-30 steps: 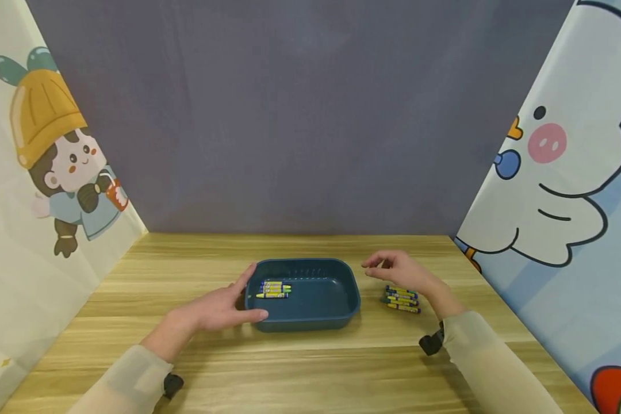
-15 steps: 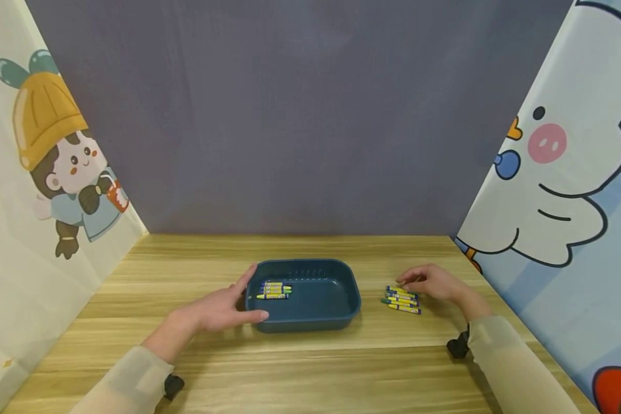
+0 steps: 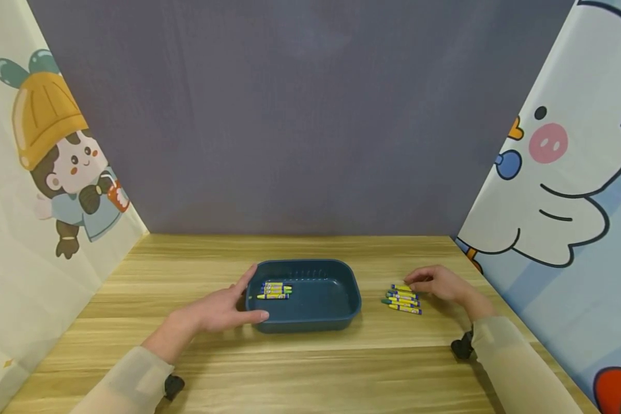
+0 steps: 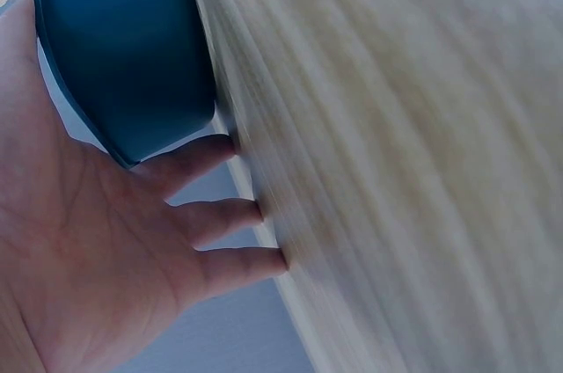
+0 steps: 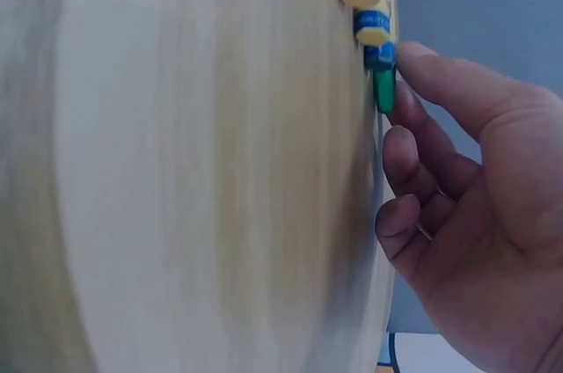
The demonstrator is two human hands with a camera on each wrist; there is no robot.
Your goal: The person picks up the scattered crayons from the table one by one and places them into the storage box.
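In the head view my left hand (image 3: 219, 307) rests against the left end of a dark blue plastic tray (image 3: 305, 326), thumb over the near rim and index finger at the far rim. The left wrist view shows its other fingers (image 4: 233, 269) extended, tips at the tabletop. Several yellow-wrapped crayons (image 3: 274, 296) lie side by side inside the tray. Right of it, my right hand (image 3: 437, 283) pinches the end of the farthest crayon (image 3: 400, 287) in a small group of crayons (image 3: 405, 309). A green tip (image 5: 384, 91) shows by the thumb in the right wrist view.
The tray and crayons stand on a wood-grain table (image 3: 310, 374). A grey panel (image 3: 300, 115) rises behind, with cartoon-printed panels at the left (image 3: 10, 190) and right (image 3: 564, 218). Bare wood lies between the tray and the loose crayons.
My right hand has moved right, from beside the tray to the loose crayons. The farthest crayon has shifted slightly away from the others. The left hand and tray stay in place.
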